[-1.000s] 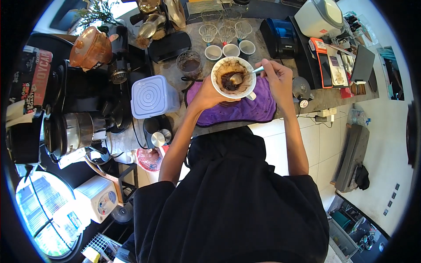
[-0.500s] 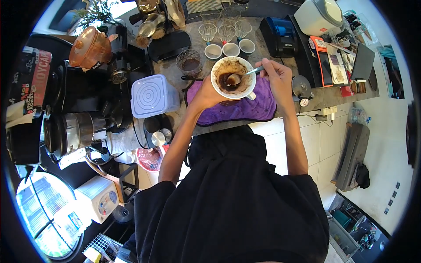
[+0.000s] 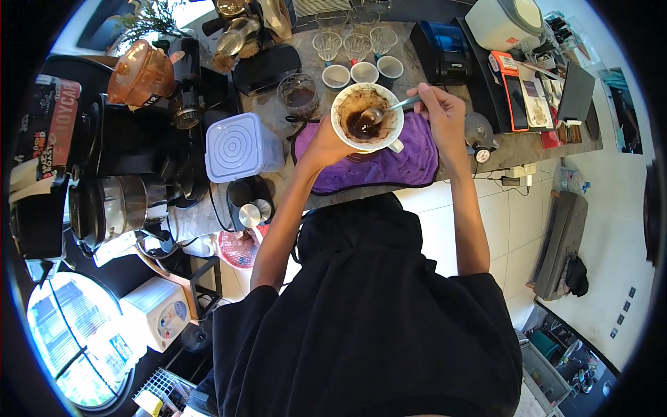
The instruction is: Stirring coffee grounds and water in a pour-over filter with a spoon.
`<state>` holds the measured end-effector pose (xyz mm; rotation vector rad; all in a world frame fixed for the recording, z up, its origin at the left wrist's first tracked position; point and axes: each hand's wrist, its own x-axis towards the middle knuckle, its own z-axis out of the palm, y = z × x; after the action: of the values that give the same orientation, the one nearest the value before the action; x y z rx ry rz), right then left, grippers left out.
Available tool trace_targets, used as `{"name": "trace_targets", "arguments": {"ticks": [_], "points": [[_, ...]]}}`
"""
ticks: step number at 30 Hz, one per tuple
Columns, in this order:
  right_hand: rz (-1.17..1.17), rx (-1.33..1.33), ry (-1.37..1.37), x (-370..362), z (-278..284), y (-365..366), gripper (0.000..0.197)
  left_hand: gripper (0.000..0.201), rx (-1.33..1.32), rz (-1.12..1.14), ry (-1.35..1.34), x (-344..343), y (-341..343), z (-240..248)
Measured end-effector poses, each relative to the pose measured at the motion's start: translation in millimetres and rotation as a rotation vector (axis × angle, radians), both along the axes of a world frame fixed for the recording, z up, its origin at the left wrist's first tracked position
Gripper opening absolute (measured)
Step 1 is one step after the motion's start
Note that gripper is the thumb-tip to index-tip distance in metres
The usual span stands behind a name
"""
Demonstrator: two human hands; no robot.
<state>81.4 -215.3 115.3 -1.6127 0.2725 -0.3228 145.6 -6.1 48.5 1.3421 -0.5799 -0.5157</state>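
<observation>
A white cup (image 3: 397, 145), its inside smeared with dark brown, is held tilted toward me above a purple cloth (image 3: 415, 161). My left hand (image 3: 326, 146) is closed round the cup's left side; some of its fingers are hidden behind the cup. Dark brown liquid (image 3: 361, 128) lies in the bottom. With fingertips pinched, my right hand (image 3: 442, 115) grips the handle of a metal spoon (image 3: 396, 106), whose bowl is inside the cup at the liquid's edge.
Several small cups (image 3: 364, 72) and clear glasses (image 3: 357, 47) stand beyond the cup. A glass with dark liquid (image 3: 300, 97) is left of them. Nearer left sits a pale lidded container (image 3: 240, 147); a black-and-blue machine (image 3: 445, 52) stands far right.
The spoon's bowl has shifted up and right inside the cup, and my right hand has moved slightly up with it. The cup has moved slightly up and left with my left hand.
</observation>
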Motion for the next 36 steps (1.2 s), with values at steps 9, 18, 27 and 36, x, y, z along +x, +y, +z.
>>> {"name": "trace_targets", "arguments": {"ticks": [9, 18, 27, 36], "points": [[0.192, -0.316, -0.036, 18, -9, -2, 0.026, 0.078, -0.013, 0.063, -0.022, -3, -2, 2], [0.243, -0.152, -0.076, 32, 1, -17, 0.029, 0.086, 0.053, 0.195, -0.066, -12, -7, -3], [0.413, -0.447, -0.169, 46, -1, -14, 0.031, 0.086, 0.085, 0.250, -0.143, -14, -11, -5], [0.361, -0.237, -0.279, 57, -6, -20, 0.033, 0.089, 0.062, 0.233, -0.108, -15, -13, -4]]}}
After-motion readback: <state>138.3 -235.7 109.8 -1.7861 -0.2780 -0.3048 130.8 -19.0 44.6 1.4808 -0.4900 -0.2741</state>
